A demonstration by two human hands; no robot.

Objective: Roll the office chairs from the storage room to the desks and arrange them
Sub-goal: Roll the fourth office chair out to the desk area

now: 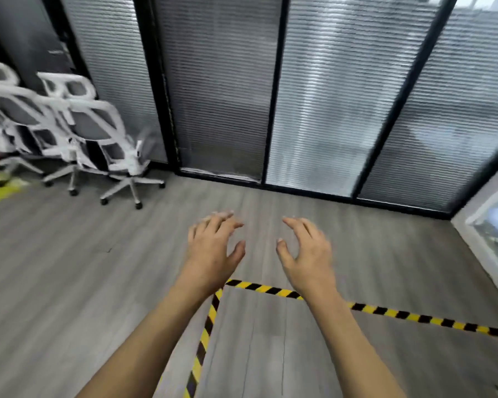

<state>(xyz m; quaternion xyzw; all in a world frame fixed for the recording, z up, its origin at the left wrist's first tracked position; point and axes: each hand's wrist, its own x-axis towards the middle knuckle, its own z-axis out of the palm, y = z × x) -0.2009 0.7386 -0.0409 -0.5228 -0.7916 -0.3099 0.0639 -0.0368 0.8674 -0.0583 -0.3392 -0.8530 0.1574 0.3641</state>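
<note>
My left hand (pixel 213 248) and right hand (pixel 305 254): both spread wide, fingers curled, palms down, holding nothing, touching nothing, side by side over grey plank floor (pixel 69 268). White mesh office chairs (pixel 78 133): clustered far left, against blinds-covered glass partition (pixel 222 96), well apart from hands. Yellow-black hazard tape (pixel 414 317): on floor, near, under forearms.

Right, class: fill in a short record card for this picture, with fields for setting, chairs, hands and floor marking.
setting: room with grey floor and glass partition with blinds
chairs: white office chairs clustered at far left, untouched
left hand: open, empty
right hand: open, empty
floor marking: yellow-black tape forming a corner under the arms
</note>
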